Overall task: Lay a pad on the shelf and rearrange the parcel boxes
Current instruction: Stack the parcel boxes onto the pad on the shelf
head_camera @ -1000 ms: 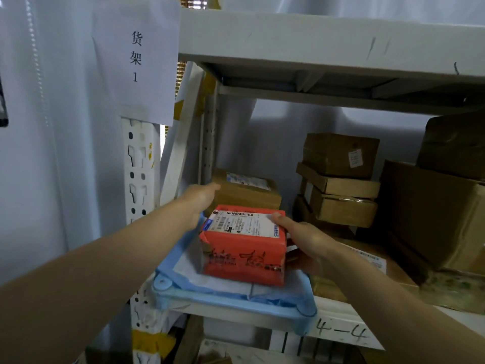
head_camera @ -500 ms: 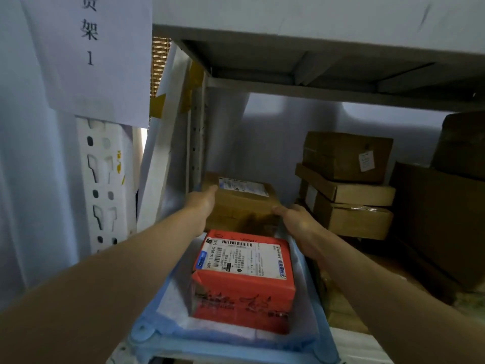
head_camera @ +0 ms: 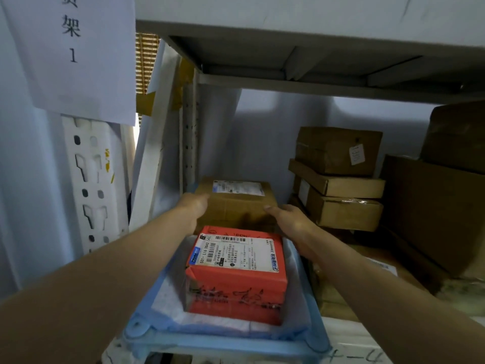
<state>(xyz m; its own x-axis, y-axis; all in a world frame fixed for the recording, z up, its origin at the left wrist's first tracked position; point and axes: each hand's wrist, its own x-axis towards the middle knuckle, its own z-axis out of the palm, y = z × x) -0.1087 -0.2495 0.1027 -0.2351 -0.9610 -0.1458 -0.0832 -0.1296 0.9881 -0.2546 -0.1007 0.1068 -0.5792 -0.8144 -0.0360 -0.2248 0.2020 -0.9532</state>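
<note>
The pad (head_camera: pixel 168 298) is already down at the left end of the shelf (head_camera: pixel 351 345), so the step in hand looks like the rearranging: both arms reach past the red parcel toward the brown box behind it. Starting at the left, the left hand (head_camera: pixel 193 206) rests against that brown box's (head_camera: pixel 236 206) left front corner, fingers fairly straight and curled round nothing that shows. The box itself is plain cardboard with a white label on top, standing at the back of the pad near the upright. In front of it sits the red parcel (head_camera: pixel 236 274), taped and scribbled on in black (label facing up). On the right, the right hand (head_camera: pixel 291 219) touches the brown box's right front corner with extended fingers, not yet clamping. Next, I judge, both hands must close on its sides to shift it squarely.
</note>
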